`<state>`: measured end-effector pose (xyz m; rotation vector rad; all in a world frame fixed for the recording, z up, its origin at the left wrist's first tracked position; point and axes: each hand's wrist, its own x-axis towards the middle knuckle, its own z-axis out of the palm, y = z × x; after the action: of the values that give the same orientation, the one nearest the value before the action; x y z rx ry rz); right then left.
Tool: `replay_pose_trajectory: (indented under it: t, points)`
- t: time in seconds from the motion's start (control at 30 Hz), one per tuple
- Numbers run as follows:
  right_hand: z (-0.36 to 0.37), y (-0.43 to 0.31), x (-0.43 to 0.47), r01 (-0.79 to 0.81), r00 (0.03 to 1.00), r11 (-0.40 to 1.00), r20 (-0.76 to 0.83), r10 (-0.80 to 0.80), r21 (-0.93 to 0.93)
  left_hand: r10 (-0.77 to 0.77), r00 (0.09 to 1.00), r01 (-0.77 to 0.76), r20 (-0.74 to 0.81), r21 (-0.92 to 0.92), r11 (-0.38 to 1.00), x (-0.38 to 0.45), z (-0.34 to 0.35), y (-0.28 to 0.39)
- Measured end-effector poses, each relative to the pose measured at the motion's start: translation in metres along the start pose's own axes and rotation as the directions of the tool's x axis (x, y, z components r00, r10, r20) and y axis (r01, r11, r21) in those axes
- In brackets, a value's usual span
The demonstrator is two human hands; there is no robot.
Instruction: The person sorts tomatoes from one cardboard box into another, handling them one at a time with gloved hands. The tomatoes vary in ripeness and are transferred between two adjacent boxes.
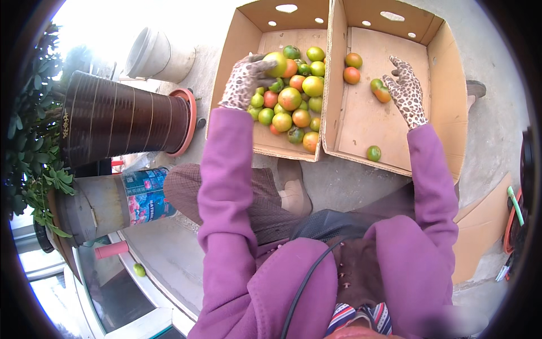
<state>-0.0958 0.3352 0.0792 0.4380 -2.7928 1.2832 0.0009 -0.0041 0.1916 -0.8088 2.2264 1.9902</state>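
My left hand [249,78], in a leopard-print glove, grips a large yellow-green tomato [275,64] above the left cardboard box [266,149]. Below it lies a heap of tomatoes [289,99], ranging from green to orange-red. Over the right cardboard box [381,133], my right hand [404,87] wears a matching glove, its fingers apart and nothing held. Close to its fingertips lie a green-and-orange tomato [383,94] and a greener one against it; whether the hand touches them I cannot tell. Two orange-tinged tomatoes [352,68] sit by the dividing wall, and a green tomato [374,153] near the front.
On the left stand a brown ribbed planter [127,118] on a red saucer, a white bucket [163,55], and a bucket with a blue printed label [146,197]. A lone green tomato [139,269] rests on a white ledge. Flat cardboard [478,241] lies at right.
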Motion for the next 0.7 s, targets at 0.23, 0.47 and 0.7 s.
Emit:
replay_pose_trajectory:
  t: [0.23, 0.47, 0.7]
  points:
    - [0.013, 0.01, 0.0, 0.084, 0.993, 0.991, 0.092, -0.074, -0.103, -0.459, 0.856, 0.371, -0.237, 0.901, 0.225, 0.025, -0.101, -0.118]
    - [0.013, 0.021, 0.002, -0.013, 0.98, 0.999, 0.196, 0.02, -0.038, -0.616, 0.75, 0.267, -0.241, 0.962, -0.052, 0.043, -0.102, -0.188]
    - [0.013, 0.046, 0.016, -0.075, 0.991, 0.944, 0.077, 0.105, -0.322, -0.605, 0.762, 0.234, -0.232, 0.969, -0.076, 0.059, -0.099, -0.214]
